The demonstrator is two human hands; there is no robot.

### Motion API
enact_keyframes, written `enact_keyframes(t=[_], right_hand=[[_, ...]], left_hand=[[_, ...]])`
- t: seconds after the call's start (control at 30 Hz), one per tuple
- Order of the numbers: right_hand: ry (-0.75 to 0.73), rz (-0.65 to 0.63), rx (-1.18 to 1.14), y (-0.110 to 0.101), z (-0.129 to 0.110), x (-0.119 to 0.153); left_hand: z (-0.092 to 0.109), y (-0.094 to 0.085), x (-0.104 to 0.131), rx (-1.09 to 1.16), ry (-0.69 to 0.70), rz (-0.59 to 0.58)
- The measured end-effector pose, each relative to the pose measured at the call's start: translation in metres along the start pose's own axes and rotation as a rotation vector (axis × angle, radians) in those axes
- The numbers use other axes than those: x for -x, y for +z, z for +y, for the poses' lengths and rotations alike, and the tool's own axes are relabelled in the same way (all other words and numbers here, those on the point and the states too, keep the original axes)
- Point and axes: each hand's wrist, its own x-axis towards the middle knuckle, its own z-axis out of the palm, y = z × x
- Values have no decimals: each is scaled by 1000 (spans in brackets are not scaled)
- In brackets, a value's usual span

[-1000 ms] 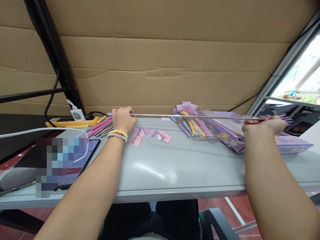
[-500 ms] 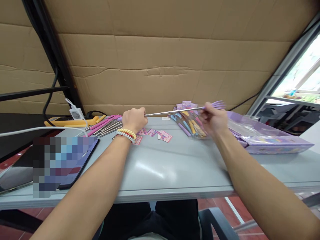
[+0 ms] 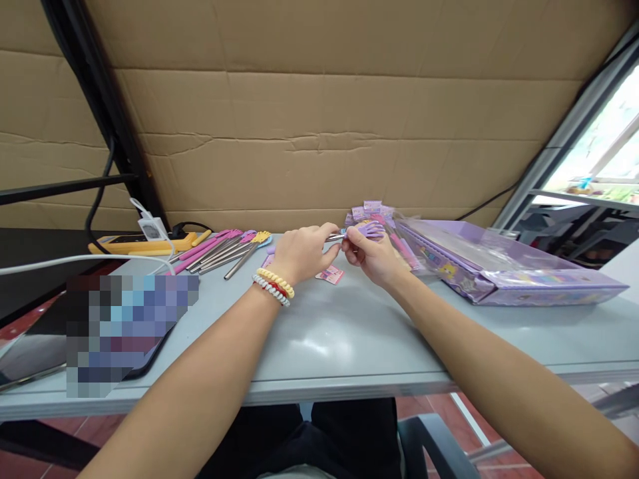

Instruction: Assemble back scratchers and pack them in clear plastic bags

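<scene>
My left hand (image 3: 305, 254), with several coiled bands at the wrist, is closed around the handle side of a telescopic back scratcher. Its purple claw-shaped head (image 3: 372, 230) shows above my right hand (image 3: 372, 258), whose thumb and fingers pinch it near the neck. Only a short piece of metal rod (image 3: 335, 237) is visible between the hands. Left of them lies a pile of similar back scratchers (image 3: 224, 253) with pink, yellow and blue parts. A small pink printed card (image 3: 331, 275) rests on the table below the hands.
Bagged back scratchers (image 3: 404, 251) with purple header cards (image 3: 372, 207) lie behind my right hand. A purple box (image 3: 554, 293) stands at the right. A tablet (image 3: 150, 319), a white cable (image 3: 100, 258) and a yellow device (image 3: 124, 243) are at the left. Cardboard (image 3: 324, 133) forms the back.
My hands have come together, and the long rod between them has become short. The right hand moved left. A yellow-headed and a blue-headed back scratcher now show in the left pile.
</scene>
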Motion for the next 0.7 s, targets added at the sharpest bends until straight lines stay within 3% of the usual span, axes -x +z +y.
enact_keyframes(t=[0.3, 0.47, 0.57, 0.7], right_hand=[[48, 81, -80, 5, 3, -2], [57, 276, -93, 0, -4, -9], [71, 447, -160, -21, -16, -15], [-49, 721, -142, -75, -41, -16]], left_hand=[[-3, 11, -2, -2, 13, -3], [-9, 17, -10, 7, -21, 35], [-25, 18, -13, -30, -46, 88], [-67, 12, -6, -113, -191, 154]])
